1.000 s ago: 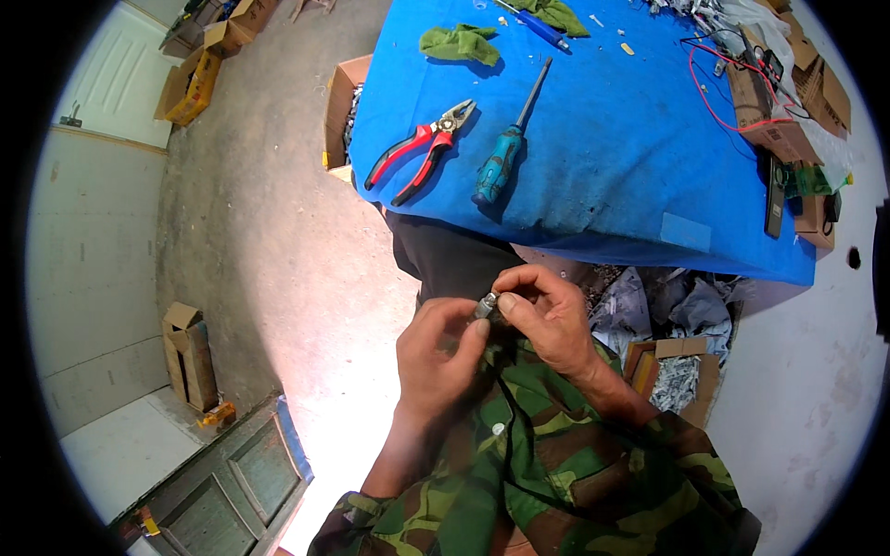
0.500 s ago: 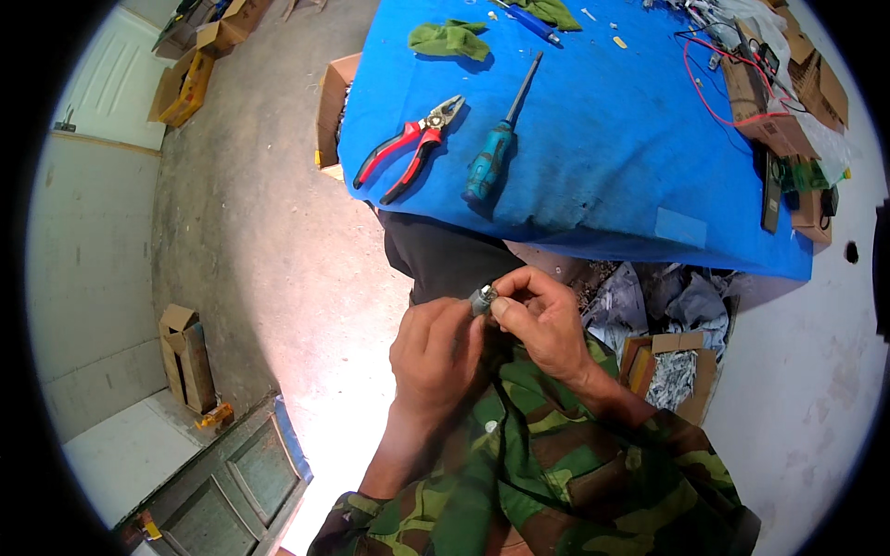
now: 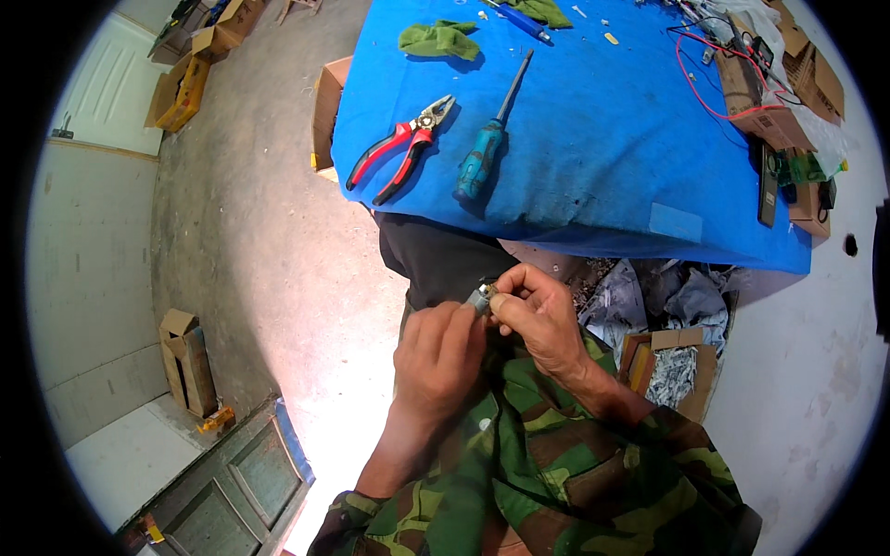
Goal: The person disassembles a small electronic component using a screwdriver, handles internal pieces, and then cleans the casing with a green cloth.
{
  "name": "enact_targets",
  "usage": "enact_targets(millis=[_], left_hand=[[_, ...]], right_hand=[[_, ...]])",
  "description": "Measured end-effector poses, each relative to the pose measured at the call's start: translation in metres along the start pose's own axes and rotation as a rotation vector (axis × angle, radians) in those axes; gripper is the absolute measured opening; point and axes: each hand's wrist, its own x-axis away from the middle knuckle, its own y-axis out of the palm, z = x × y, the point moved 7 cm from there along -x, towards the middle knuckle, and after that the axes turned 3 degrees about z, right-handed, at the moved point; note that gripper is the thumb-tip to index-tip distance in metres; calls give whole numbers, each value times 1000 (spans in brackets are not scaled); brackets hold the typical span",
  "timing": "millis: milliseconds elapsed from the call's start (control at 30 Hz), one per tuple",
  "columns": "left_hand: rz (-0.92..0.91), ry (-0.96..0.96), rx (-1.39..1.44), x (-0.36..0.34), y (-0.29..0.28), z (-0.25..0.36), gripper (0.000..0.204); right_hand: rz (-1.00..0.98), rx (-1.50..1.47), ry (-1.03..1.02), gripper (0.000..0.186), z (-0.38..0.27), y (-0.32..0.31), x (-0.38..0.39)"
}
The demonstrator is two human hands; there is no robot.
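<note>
Close above my lap, my left hand [image 3: 438, 350] is closed around a small grey metal part [image 3: 478, 298] with a shiny end. My fingers hide most of it, so its exact kind does not show. The thumb and forefinger of my right hand [image 3: 540, 313] pinch the right end of the same part. On the blue-covered table beyond lie pliers with red and black handles [image 3: 409, 146] and a teal-handled screwdriver [image 3: 481, 159]; neither is touched.
Green cloths [image 3: 439, 40] and a blue pen-like tool [image 3: 525, 22] lie farther back on the blue table cover [image 3: 593, 139]. Red and black wires [image 3: 684, 67] and cardboard pieces crowd its right side. Below right stands a box of metallic strips [image 3: 673, 375]. An open carton [image 3: 328, 102] adjoins the table's left edge.
The view has shifted slightly, so the table things sit a little farther left. Both hands keep hold of the small metal part, with only slight finger movement.
</note>
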Motion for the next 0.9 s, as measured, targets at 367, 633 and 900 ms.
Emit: enact_targets(millis=[367, 633, 900], left_hand=[[147, -637, 408, 11, -18, -63, 15], [136, -938, 570, 46, -22, -110, 21], [286, -1426, 660, 152, 7, -231, 29]], right_hand=[[120, 75, -94, 10, 11, -34, -10], [261, 363, -248, 11, 18, -69, -15], [255, 224, -196, 12, 21, -76, -18]])
